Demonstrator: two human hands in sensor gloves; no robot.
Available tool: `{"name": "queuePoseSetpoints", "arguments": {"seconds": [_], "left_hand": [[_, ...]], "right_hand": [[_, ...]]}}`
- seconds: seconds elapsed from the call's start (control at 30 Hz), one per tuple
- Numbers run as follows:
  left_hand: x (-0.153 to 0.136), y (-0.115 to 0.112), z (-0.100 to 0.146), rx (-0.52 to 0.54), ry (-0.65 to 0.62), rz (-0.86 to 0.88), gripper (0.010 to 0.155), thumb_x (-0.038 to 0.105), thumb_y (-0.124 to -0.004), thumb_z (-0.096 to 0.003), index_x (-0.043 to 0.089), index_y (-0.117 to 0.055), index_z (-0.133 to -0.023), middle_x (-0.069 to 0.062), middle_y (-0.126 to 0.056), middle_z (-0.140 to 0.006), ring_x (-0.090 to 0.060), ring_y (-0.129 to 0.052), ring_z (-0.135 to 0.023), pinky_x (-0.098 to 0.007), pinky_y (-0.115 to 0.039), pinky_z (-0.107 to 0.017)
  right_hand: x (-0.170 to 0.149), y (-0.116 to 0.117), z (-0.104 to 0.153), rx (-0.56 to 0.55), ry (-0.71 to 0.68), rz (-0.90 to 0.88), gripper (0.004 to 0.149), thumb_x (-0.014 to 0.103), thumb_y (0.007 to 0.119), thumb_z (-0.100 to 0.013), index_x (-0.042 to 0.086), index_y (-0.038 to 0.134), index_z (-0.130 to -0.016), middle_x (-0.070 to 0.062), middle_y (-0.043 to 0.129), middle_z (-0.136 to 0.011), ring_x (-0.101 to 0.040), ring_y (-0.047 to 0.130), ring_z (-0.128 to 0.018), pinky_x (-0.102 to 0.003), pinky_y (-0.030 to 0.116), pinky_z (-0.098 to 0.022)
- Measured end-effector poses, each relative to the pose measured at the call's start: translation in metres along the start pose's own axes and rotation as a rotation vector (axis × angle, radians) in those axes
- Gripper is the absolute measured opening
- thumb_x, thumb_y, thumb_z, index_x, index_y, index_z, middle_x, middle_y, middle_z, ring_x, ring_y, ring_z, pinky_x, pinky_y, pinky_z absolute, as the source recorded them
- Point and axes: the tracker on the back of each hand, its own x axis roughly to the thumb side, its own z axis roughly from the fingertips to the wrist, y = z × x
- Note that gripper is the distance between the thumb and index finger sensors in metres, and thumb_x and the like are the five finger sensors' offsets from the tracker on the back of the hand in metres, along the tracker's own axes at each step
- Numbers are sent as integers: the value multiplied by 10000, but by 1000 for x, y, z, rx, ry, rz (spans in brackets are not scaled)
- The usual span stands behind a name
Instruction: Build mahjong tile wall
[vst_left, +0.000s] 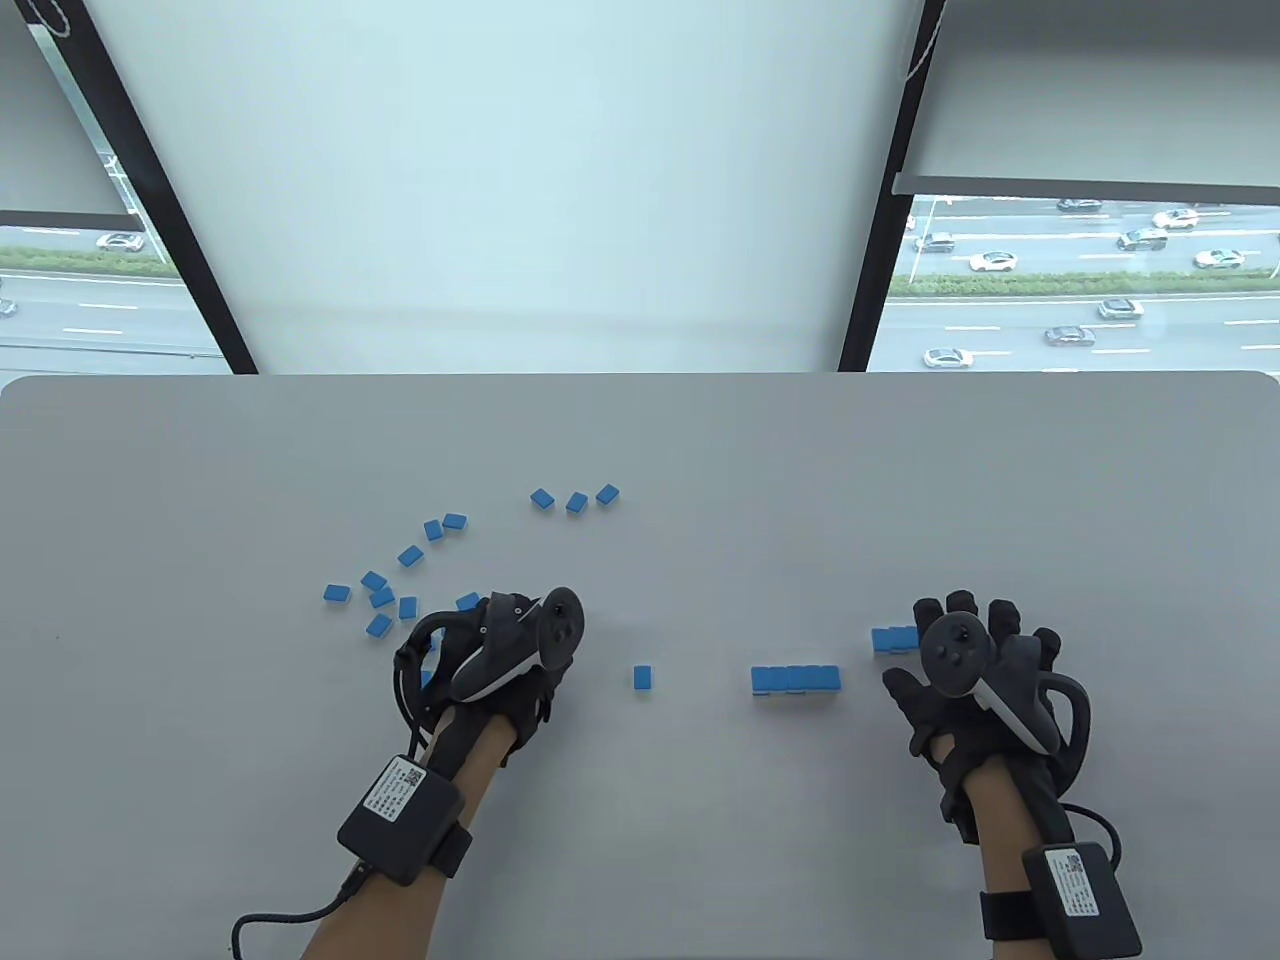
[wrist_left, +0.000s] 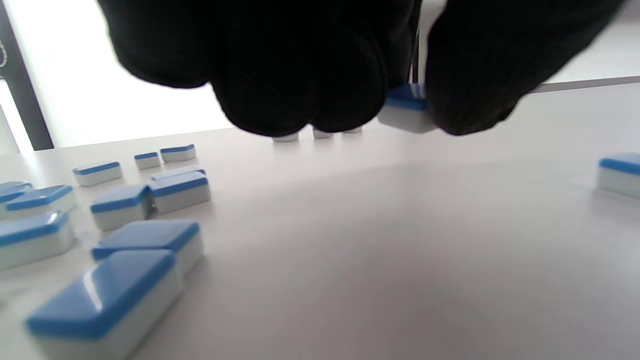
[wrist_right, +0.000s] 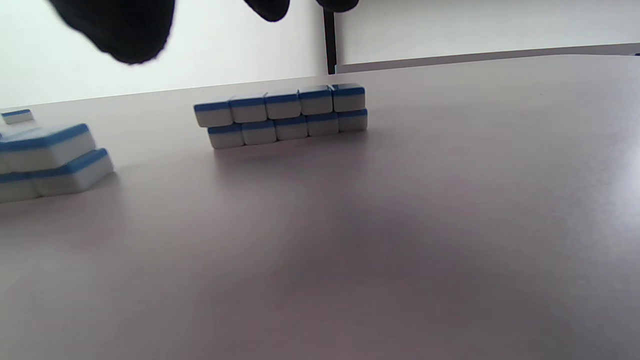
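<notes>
Left hand: the left hand (vst_left: 500, 650) is low over the tabletop (vst_left: 640, 440), left of centre near the front edge; in the left wrist view its fingers (wrist_left: 300, 75) and thumb pinch a tile (wrist_left: 407, 112) held just off the surface.
Right hand: the right hand (vst_left: 975, 665) hovers right of centre near the front edge, fingers spread and straight, gripping nothing; only its fingertips (wrist_right: 120, 30) show in the right wrist view.
Long wall (wrist_right: 282, 115): two layers, five tiles each, blue backs up; in the table view the long wall (vst_left: 893, 638) is partly hidden by the right hand's fingers.
Short wall (vst_left: 796, 679): two layers high, between the two hands, well apart from the long wall.
Single tile (vst_left: 643, 677): flat, alone, between the left hand and the short wall.
Loose tiles (vst_left: 385, 590): scattered face down, behind and left of the left hand, some touching.
Far trio (vst_left: 575, 498): three tiles near the tabletop's middle, just beside one another.
In the way: the left tracker (vst_left: 520, 640) covers the pinched tile from above.
</notes>
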Motion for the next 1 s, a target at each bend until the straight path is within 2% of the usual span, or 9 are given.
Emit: {"name": "queuePoseSetpoints", "arguments": {"seconds": [0.23, 0.4, 0.77, 0.87, 1.0], "left_hand": [[32, -14, 1, -21, -113, -9, 586, 544, -854, -392, 312, -764, -922, 109, -900, -784, -206, -952, -655, -491, -794, -575], [45, -19, 0, -49, -140, -23, 577, 526, -853, -398, 310, -762, -926, 104, -904, -788, -209, -952, -659, -497, -792, -575], [50, -20, 0, -59, -151, -4, 584, 549, -851, -393, 344, -758, -931, 101, -906, -798, -215, -950, -660, -502, -789, -573], [43, -9, 3, -64, -137, 6, 652, 579, -853, -380, 331, -718, -968, 80, -875, -852, -225, -927, -697, -512, -768, -594], [21, 27, 12, 44, -67, 69, 662, 585, -850, -380, 303, -720, -965, 71, -869, -860, -228, -926, -697, -509, -774, -587]], "right_hand": [[1, 0, 0, 5, -1, 8, 794, 627, 696, -404, 349, 345, -1059, 23, 240, -1151, -395, 157, -1026, -646, 106, -657], [1, 0, 0, 5, 1, 12, 794, 627, 697, -404, 349, 347, -1059, 24, 241, -1151, -395, 159, -1025, -646, 107, -657], [2, 0, 1, 7, 2, 21, 792, 627, 696, -404, 349, 347, -1059, 23, 241, -1151, -394, 158, -1026, -645, 107, -657], [2, 0, 1, 9, 0, 20, 794, 627, 696, -403, 348, 346, -1059, 23, 240, -1151, -394, 158, -1025, -645, 106, -657], [2, 0, 0, 8, -2, 11, 794, 627, 696, -404, 349, 344, -1059, 24, 239, -1151, -394, 156, -1026, -645, 106, -657]]}}
